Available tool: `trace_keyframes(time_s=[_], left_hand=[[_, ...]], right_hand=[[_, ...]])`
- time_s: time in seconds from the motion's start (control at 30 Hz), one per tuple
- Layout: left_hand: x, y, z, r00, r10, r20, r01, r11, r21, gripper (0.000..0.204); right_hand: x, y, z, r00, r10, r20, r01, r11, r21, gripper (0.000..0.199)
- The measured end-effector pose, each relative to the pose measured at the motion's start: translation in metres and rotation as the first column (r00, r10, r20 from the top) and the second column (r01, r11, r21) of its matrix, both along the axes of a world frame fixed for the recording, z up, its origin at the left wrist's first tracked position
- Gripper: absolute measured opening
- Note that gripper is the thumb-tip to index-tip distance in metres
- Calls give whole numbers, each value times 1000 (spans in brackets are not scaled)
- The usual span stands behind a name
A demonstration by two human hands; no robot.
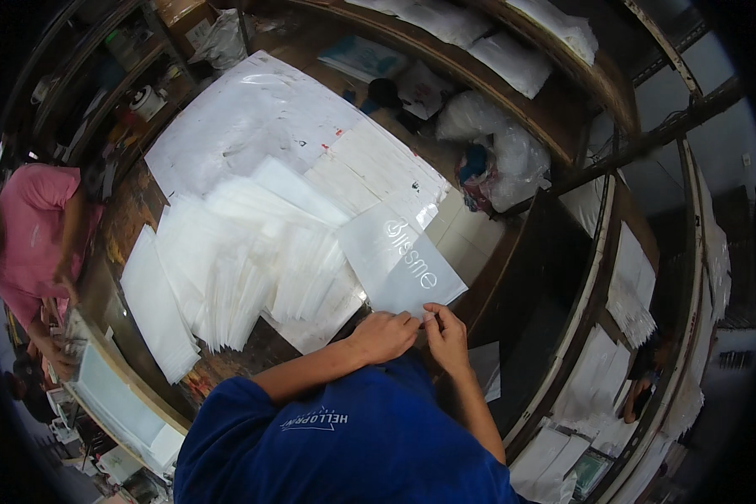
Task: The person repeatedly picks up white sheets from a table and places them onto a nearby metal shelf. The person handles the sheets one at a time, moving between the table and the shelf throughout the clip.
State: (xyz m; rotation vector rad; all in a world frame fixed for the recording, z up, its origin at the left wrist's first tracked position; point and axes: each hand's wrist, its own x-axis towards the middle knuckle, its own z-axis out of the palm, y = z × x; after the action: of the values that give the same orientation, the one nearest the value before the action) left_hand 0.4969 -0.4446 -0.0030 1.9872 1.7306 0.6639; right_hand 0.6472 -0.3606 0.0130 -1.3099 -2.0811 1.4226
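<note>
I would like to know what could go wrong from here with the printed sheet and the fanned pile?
1. The left grip and right grip are both at the near edge of the printed sheet, so its far part might crease.
2. The fanned pile lies close by; a bump might shift it.
3. The white lettering might smear if wet; the picture cannot show whether it is dry.

bag pile (227, 260) on bench (128, 200), near side; sheet (235, 109) behind it; single bag (395, 260) right, by right edge; shelves (613, 210) beyond.
</note>
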Motion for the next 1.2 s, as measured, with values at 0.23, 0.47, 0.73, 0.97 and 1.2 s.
trace_keyframes(time_s=[0.23,0.47,0.73,0.97,1.2], left_hand=[[-7,-14,-2,997,-11,81,25,985,-169,23],[-19,-14,8,982,24,188,16,977,-213,21],[-6,19,24,957,-46,285,107,973,-203,18],[4,45,1,906,-81,416,189,956,-226,18],[5,72,-24,840,-27,541,221,929,-297,18]], right_hand=[[17,2,-7,999,16,-38,-9,982,186,19],[20,4,17,1000,-14,-10,16,983,185,20],[69,15,73,981,-191,7,168,878,448,23],[154,-28,247,840,-541,-39,429,619,658,26],[244,-151,351,140,-930,-340,624,-184,760,18]])
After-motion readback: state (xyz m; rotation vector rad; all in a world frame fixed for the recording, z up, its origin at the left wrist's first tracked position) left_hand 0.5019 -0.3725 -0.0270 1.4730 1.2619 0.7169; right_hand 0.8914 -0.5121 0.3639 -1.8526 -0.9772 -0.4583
